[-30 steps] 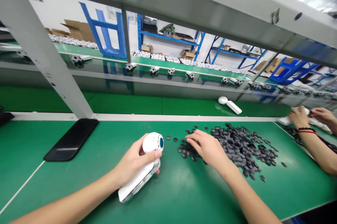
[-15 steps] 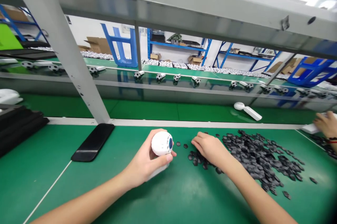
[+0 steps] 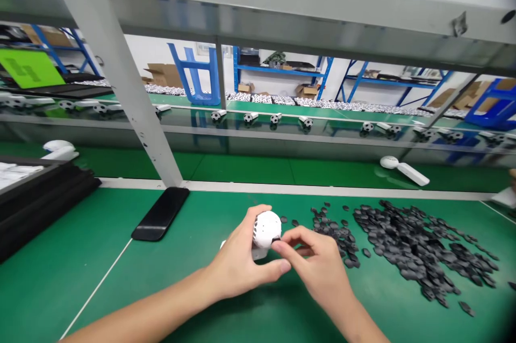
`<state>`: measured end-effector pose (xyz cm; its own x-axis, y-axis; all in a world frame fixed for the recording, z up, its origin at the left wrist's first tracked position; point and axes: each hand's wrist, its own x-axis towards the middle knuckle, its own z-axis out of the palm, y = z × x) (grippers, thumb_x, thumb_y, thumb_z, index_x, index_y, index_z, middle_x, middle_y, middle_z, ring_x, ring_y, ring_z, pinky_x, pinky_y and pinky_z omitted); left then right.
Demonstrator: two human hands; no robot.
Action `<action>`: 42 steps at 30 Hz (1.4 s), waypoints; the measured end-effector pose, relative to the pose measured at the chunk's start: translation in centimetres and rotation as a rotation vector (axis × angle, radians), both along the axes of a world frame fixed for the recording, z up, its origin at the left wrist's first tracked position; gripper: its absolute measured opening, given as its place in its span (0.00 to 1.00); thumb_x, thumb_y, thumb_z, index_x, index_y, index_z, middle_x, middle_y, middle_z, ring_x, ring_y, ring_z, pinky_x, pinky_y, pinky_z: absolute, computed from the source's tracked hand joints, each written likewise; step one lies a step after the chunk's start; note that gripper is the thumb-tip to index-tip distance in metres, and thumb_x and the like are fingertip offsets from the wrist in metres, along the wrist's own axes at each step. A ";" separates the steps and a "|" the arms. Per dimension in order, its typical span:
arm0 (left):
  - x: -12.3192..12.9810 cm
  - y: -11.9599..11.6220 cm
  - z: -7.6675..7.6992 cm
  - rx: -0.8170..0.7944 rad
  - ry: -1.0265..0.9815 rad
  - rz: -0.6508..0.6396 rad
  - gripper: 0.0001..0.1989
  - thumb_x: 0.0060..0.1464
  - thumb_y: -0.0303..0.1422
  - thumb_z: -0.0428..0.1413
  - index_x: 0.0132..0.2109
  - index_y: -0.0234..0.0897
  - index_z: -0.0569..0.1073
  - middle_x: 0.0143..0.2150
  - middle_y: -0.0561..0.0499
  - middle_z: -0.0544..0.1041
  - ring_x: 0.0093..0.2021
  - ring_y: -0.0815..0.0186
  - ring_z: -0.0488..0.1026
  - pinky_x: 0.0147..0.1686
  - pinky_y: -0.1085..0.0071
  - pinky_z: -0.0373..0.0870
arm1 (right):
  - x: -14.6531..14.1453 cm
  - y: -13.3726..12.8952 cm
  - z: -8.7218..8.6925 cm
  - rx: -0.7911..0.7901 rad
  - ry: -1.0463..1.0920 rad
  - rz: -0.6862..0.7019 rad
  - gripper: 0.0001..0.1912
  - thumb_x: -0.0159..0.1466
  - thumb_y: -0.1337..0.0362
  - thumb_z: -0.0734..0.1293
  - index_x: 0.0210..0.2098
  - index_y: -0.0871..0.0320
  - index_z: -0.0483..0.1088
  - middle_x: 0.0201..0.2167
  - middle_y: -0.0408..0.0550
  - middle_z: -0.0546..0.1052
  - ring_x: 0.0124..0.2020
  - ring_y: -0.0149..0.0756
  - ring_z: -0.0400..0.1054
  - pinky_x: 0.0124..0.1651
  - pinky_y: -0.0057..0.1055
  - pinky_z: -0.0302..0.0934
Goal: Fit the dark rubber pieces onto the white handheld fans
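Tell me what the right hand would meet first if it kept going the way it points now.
The right hand points left, and its fingertips are right at the white ball head held in the left hand. That head comes first, though from this view I can't tell whether they touch.

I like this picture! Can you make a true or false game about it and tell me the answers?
The left hand holds a round white ball-shaped device. True.
The right hand is empty. False: its fingers pinch a small dark piece against the device.
A heap of flat dark grey pieces lies on the green mat. True.
The glossy black flat slab stands on its edge. False: it lies flat.
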<state>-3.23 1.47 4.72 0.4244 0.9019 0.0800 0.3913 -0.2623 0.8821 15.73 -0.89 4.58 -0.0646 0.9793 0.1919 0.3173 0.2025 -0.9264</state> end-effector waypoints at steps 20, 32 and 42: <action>-1.3 2.1 1.2 -0.200 -0.222 -0.067 0.24 0.62 0.47 0.59 0.59 0.41 0.67 0.41 0.49 0.78 0.38 0.58 0.78 0.36 0.67 0.74 | 11.8 5.9 0.7 0.092 -0.792 -0.053 0.17 0.76 0.57 0.59 0.43 0.53 0.79 0.42 0.45 0.83 0.43 0.38 0.76 0.46 0.30 0.65; -0.9 4.5 -1.4 0.294 -0.083 0.121 0.28 0.62 0.42 0.61 0.65 0.44 0.62 0.59 0.41 0.74 0.56 0.50 0.74 0.56 0.54 0.71 | 12.1 11.3 -2.1 0.064 -1.100 -0.090 0.12 0.66 0.57 0.72 0.29 0.54 0.81 0.36 0.49 0.82 0.37 0.44 0.77 0.31 0.30 0.60; -1.5 5.2 -4.2 0.590 0.533 -0.031 0.27 0.54 0.43 0.62 0.59 0.42 0.73 0.52 0.40 0.73 0.45 0.49 0.73 0.45 0.55 0.70 | 10.2 10.3 -3.6 0.148 -1.252 -0.144 0.17 0.70 0.68 0.62 0.29 0.60 0.79 0.36 0.57 0.77 0.40 0.48 0.76 0.30 0.31 0.61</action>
<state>-4.68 6.72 0.55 0.5645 0.7609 0.3200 0.7064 -0.6459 0.2896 25.95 9.38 0.94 -0.1753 0.9670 0.1847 0.9844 0.1689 0.0502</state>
